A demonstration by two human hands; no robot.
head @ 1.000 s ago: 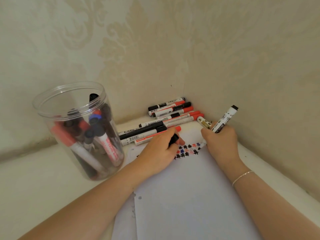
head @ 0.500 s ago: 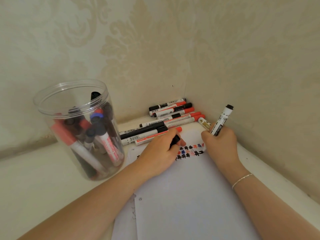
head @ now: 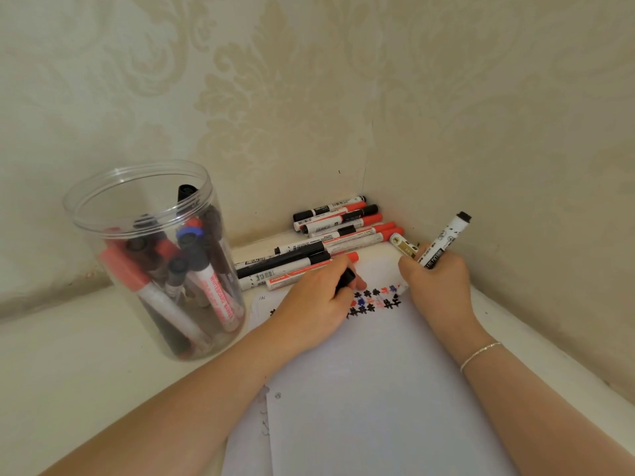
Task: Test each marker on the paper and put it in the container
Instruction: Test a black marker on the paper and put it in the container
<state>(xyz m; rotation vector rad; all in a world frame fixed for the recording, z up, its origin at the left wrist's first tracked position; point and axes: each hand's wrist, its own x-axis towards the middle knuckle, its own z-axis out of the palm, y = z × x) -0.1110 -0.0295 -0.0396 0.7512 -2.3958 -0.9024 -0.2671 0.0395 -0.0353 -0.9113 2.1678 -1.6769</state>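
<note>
In a wallpapered corner, the right hand [head: 438,280] is gripping a white marker [head: 444,242], its black end tilting up toward the wall, its tip hidden behind the fingers at the top edge of the paper [head: 378,389]. The left hand [head: 316,304] is curling round a black cap [head: 345,280] just beside rows of black, red and blue test marks [head: 372,300]. Loose markers [head: 330,242] are lying beyond both hands on the tabletop [head: 68,389]; the clear container [head: 154,255], standing left, is holding several more.
</note>
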